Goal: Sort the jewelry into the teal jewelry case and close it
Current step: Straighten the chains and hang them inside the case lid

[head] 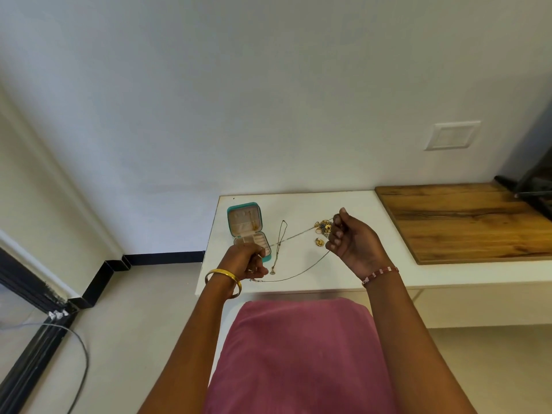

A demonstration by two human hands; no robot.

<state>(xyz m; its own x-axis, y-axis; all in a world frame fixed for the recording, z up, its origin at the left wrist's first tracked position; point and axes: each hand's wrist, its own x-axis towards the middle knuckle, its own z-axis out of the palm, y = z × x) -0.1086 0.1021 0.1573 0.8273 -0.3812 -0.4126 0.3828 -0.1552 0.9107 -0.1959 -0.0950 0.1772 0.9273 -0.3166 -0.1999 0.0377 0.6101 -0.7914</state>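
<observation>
The teal jewelry case [244, 220] lies open at the left end of the white table [298, 201], its lid upright and its beige compartments showing. My left hand [246, 262] is in front of the case and pinches one end of a thin silver chain [298, 271]. My right hand [352, 240] is raised to the right with its fingers curled round the other end, so the chain stretches between both hands. A second necklace with a small pendant [280, 243] lies on the table between them. A pile of gold jewelry [323, 228] sits just left of my right hand.
A wooden board [466, 222] covers the table's right part, with a dark object [534, 186] at its far right corner. A wall switch plate [452, 135] is above it. A black frame and a grey cable [80, 354] run along the floor at left.
</observation>
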